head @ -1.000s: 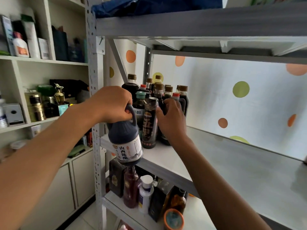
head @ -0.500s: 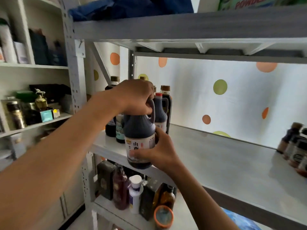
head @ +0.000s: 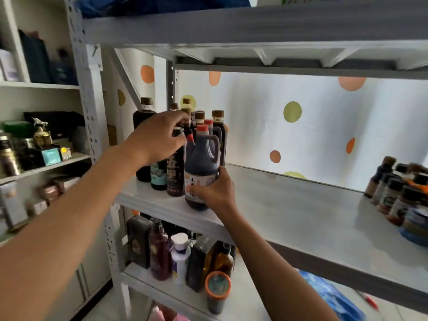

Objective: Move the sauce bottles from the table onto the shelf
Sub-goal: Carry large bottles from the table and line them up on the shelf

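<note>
A: Dark handled jug with red cap (head: 201, 167)?
B: On the grey metal shelf (head: 289, 216), beside the bottle cluster; our right hand (head: 214, 189) grips its base, steadying.
A: Left hand (head: 159, 137)?
B: Pinching a black-capped bottle (head: 177, 167), likely making room.

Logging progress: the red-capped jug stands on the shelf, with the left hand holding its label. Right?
Not quite. The head view shows the right hand on the label of the jug; the left hand is up at the neighbouring bottle tops. The jug does stand on the shelf.
</note>
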